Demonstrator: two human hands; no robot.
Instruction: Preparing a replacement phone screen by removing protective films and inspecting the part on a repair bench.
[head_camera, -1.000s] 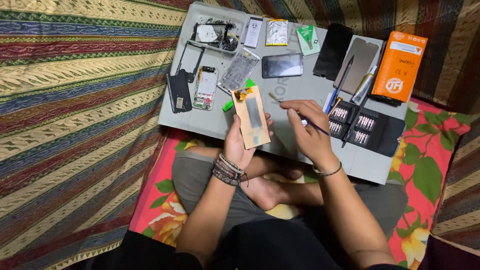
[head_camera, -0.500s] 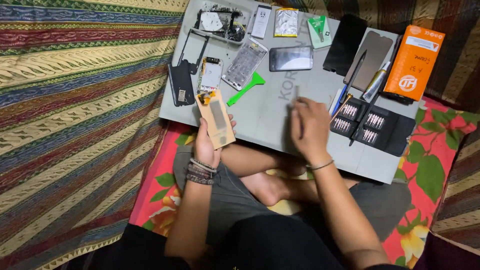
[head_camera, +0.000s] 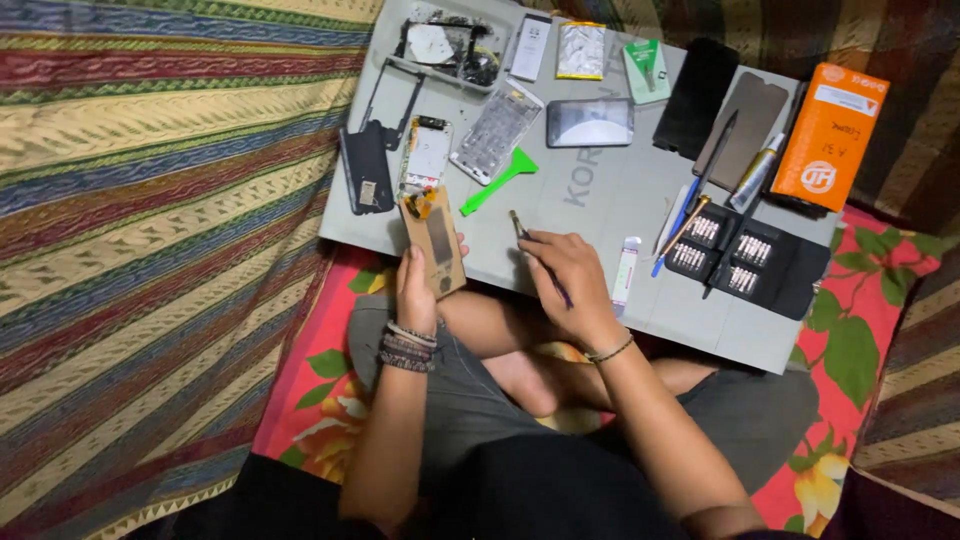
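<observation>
Striped woven fabric covers the left half of the frame, and a grey work board (head_camera: 600, 200) lies across the upper centre, resting over a red floral cushion (head_camera: 870, 330). We note the left hand (head_camera: 415, 290), at centre left, with fingers closed around a tan, card-like phone part (head_camera: 432, 242) held tilted at the board's near edge. The right hand (head_camera: 565, 285), at centre, grips a thin screwdriver (head_camera: 535, 252) in a pen hold, fingers curled shut on its shaft, its tip pointing to the upper left just above the board. Between the two hands and slightly higher lies a green plastic pry tool (head_camera: 500, 180). Above the held part sit a stripped phone frame (head_camera: 427, 152) and a dark back cover (head_camera: 365, 180). At upper centre a dark phone (head_camera: 590, 122) lies flat. To the right we record a black bit case (head_camera: 750, 262), open, and an orange box (head_camera: 830, 135) at the upper right. A small white tube (head_camera: 626, 270) lies just beside the right hand.
</observation>
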